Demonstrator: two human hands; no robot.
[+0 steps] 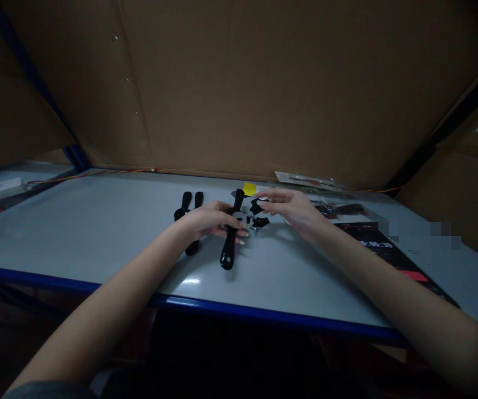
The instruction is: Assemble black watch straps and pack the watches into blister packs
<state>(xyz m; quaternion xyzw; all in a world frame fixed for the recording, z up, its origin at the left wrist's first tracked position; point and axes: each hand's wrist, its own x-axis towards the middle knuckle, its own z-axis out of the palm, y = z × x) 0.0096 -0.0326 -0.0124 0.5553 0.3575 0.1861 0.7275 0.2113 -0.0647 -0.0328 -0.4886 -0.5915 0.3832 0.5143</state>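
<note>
My left hand is closed around the middle of a black two-handled spokeshave, which stands lengthwise away from me just above the table. A small metal plate shows at its centre. Beyond and to the right, my right hand pinches a small black notched cap between thumb and fingers. Directly below that, another small black piece lies near a small shiny metal part. Left of my left hand, two more black spokeshaves lie side by side, partly hidden by the hand and wrist.
The grey-white table has a blue front edge. At the back are a yellow square and clear plastic packages. A dark panel with timer digits lies under my right forearm. Brown cardboard walls the back.
</note>
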